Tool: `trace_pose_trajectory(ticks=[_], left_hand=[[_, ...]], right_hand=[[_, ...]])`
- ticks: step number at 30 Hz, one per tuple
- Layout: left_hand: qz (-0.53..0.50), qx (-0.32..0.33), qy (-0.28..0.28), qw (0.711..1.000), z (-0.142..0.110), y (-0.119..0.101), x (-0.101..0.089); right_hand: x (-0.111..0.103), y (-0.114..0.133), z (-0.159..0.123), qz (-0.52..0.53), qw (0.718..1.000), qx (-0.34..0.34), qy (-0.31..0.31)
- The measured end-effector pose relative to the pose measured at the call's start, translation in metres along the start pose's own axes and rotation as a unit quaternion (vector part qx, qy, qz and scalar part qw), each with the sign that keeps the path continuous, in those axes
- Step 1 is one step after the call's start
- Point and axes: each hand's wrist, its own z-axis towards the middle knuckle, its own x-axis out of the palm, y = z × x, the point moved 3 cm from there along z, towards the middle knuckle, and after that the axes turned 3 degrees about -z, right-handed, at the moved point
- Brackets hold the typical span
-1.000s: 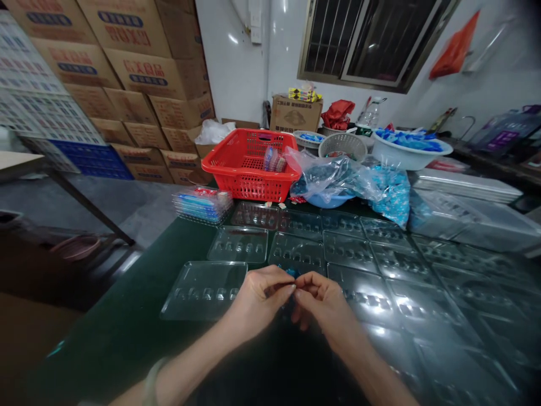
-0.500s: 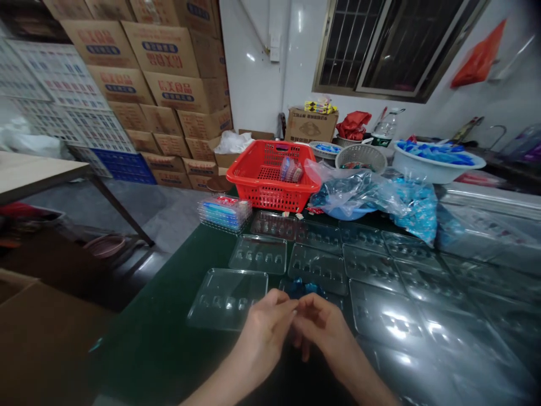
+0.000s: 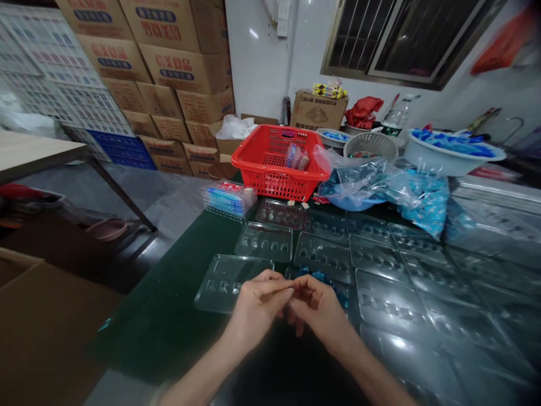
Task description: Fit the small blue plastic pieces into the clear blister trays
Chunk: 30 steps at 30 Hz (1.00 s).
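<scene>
My left hand (image 3: pixel 261 300) and my right hand (image 3: pixel 316 303) meet over the dark green table (image 3: pixel 160 316), thumbs and fingers pinched close together. Whatever lies between the fingertips is hidden or too small to name. Just behind the right hand, shiny blue wrapped pieces (image 3: pixel 318 276) lie in a clear plastic tray. Beyond the left hand sits a clear plastic tray (image 3: pixel 211 282) with a row of small moulded hollows. More such trays spread in rows to the right, among them one tray (image 3: pixel 389 301) beside my right hand.
A red plastic basket (image 3: pixel 270 175) stands at the table's back, with stacked filled trays (image 3: pixel 230 200) to its left. Right of it are a clear bag of blue wrapped pieces (image 3: pixel 422 197) and a white basin (image 3: pixel 454 155). An open carton (image 3: pixel 46 327) stands at lower left.
The view has tilted and shifted slightly, so the surroundings sit higher and the far right objects farther right. Both hands stay pinched together; more of the blue pieces shows behind the right hand.
</scene>
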Motion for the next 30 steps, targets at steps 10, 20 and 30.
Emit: trace_pose_trajectory(ticks=[10,20,30], left_hand=[[0.103,0.061,0.014,0.993,0.0,-0.001,0.009],[-0.014,-0.01,-0.015,1.0,0.006,0.008,0.01],[0.165,0.127,-0.006,0.978,0.002,0.003,0.026]], right_hand=[[-0.006,-0.01,0.0,-0.018,0.998,0.015,-0.054],[-0.011,0.013,-0.013,-0.203,0.963,-0.096,-0.152],[-0.024,-0.006,-0.012,-0.207,0.968,-0.057,-0.133]])
